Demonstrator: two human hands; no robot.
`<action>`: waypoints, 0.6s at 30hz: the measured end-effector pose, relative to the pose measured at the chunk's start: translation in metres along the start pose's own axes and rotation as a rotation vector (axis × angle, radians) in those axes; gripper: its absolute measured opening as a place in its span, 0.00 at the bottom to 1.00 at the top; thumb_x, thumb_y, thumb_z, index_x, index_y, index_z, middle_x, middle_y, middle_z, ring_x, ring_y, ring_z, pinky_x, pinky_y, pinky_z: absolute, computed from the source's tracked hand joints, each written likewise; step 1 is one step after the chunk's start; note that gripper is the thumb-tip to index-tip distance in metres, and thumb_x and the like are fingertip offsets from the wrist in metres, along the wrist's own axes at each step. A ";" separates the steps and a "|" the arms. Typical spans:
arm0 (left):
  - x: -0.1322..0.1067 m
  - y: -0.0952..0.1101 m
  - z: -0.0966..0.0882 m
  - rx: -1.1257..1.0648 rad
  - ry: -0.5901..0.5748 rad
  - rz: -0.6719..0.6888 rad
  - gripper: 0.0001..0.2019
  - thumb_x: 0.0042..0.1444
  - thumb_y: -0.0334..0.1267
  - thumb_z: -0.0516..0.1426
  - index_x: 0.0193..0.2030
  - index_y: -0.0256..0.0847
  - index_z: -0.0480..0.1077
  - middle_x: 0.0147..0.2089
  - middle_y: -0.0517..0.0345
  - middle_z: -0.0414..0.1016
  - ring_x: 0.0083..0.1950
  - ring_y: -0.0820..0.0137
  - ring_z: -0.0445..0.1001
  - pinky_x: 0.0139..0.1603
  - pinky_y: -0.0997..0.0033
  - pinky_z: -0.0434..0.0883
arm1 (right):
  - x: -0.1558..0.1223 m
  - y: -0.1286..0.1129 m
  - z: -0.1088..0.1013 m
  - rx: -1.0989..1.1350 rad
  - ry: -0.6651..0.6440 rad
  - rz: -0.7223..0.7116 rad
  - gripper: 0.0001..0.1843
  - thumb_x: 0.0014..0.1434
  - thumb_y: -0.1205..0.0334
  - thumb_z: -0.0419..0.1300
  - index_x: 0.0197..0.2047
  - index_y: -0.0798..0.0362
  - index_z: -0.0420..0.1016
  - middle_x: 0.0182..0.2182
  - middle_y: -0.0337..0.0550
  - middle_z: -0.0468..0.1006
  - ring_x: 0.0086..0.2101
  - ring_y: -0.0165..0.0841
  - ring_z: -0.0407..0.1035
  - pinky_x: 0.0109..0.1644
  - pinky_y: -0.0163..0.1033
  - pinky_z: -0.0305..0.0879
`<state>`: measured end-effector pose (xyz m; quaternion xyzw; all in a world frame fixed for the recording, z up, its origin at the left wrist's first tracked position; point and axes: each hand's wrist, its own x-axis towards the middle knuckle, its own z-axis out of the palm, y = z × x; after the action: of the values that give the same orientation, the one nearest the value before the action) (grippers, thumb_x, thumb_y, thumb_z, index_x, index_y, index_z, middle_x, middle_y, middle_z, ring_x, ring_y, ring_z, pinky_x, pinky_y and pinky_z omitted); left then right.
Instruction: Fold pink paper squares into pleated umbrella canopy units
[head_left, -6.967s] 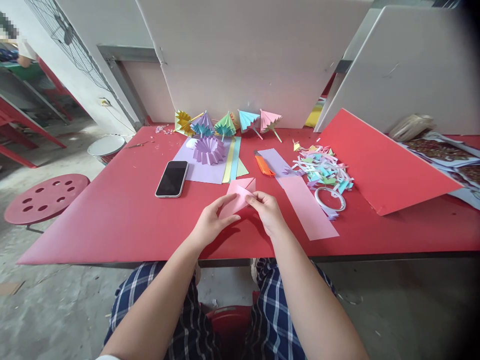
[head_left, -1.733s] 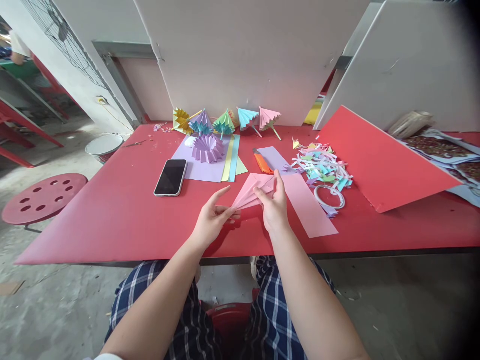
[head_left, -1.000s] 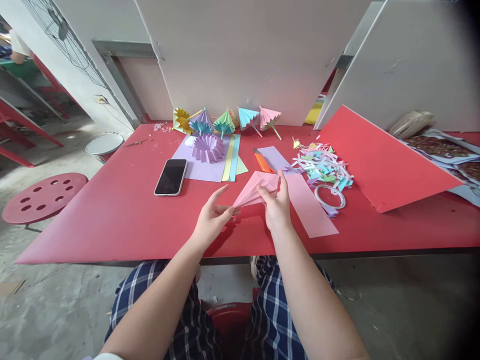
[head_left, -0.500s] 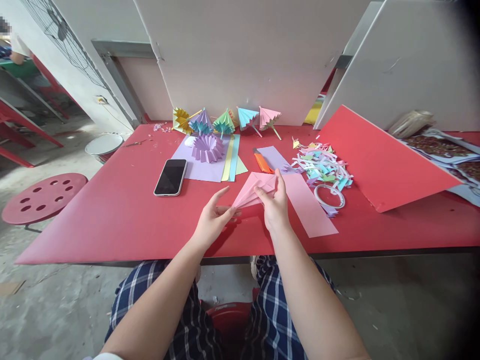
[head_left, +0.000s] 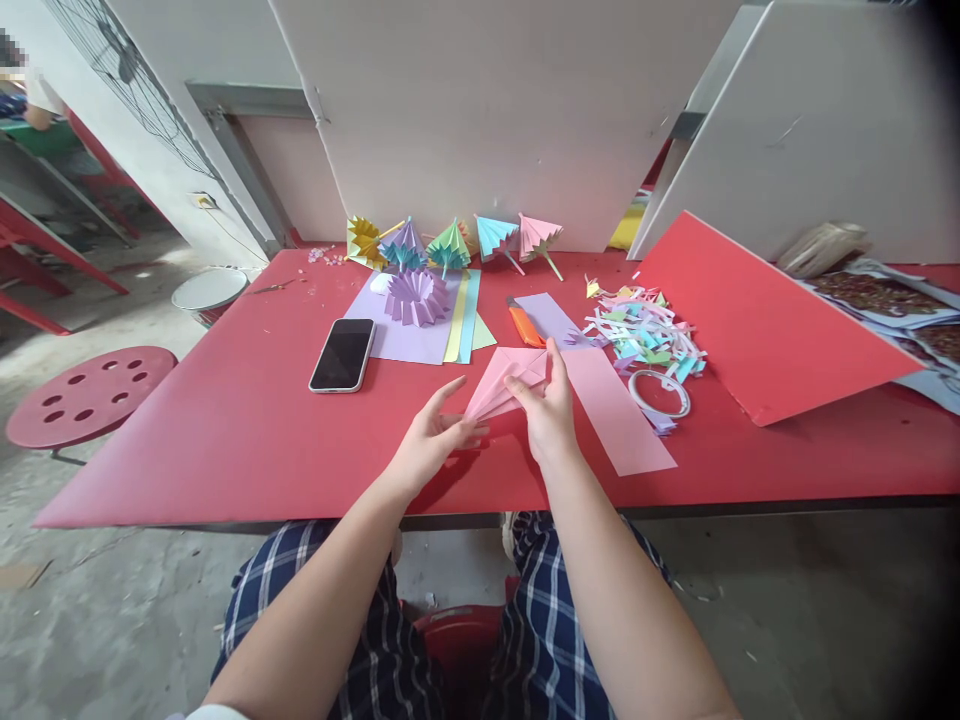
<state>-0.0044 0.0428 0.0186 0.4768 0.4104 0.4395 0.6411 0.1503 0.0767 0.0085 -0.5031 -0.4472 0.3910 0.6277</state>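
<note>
both hands pinch the folded pink paper (head_left: 504, 385): left hand (head_left: 431, 443) at its near tip, right hand (head_left: 550, 412) on its far-right edge.

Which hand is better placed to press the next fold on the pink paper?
Probably the right hand: its fingers rest on the wide end of the pink folded paper, while the left hand only pins the narrow tip.
</note>
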 end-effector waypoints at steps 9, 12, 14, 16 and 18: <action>0.003 -0.002 0.002 -0.006 0.076 0.040 0.33 0.51 0.42 0.58 0.62 0.42 0.51 0.33 0.54 0.78 0.39 0.63 0.77 0.42 0.57 0.73 | -0.007 0.004 0.009 0.110 -0.191 0.119 0.54 0.40 0.56 0.67 0.64 0.37 0.39 0.64 0.36 0.46 0.59 0.37 0.51 0.59 0.46 0.55; 0.003 -0.001 0.002 0.008 0.061 0.052 0.33 0.51 0.41 0.58 0.62 0.42 0.50 0.33 0.55 0.78 0.39 0.64 0.77 0.43 0.58 0.73 | -0.007 0.003 0.009 0.079 -0.153 0.110 0.51 0.41 0.55 0.66 0.63 0.37 0.42 0.64 0.36 0.46 0.60 0.38 0.48 0.59 0.47 0.53; 0.002 -0.001 0.002 0.024 0.057 0.053 0.33 0.51 0.41 0.58 0.62 0.42 0.50 0.33 0.54 0.78 0.39 0.64 0.77 0.43 0.58 0.73 | -0.006 0.002 0.006 0.082 -0.120 0.119 0.49 0.42 0.54 0.66 0.63 0.39 0.43 0.61 0.39 0.56 0.58 0.39 0.53 0.59 0.49 0.53; 0.002 -0.001 0.002 0.038 0.058 0.051 0.33 0.52 0.41 0.58 0.62 0.42 0.50 0.33 0.54 0.78 0.39 0.64 0.77 0.42 0.57 0.73 | -0.004 0.001 0.004 0.122 -0.113 0.139 0.49 0.45 0.53 0.64 0.64 0.40 0.41 0.49 0.42 0.71 0.51 0.38 0.63 0.56 0.51 0.56; 0.002 -0.001 0.003 0.048 0.066 0.056 0.33 0.52 0.41 0.57 0.63 0.43 0.48 0.33 0.55 0.77 0.39 0.64 0.77 0.43 0.57 0.73 | -0.002 0.001 0.001 0.152 -0.113 0.141 0.49 0.47 0.53 0.63 0.65 0.42 0.38 0.35 0.39 0.76 0.42 0.37 0.70 0.54 0.52 0.59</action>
<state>-0.0010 0.0434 0.0183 0.4888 0.4282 0.4629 0.6029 0.1483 0.0753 0.0074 -0.4615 -0.4143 0.4946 0.6089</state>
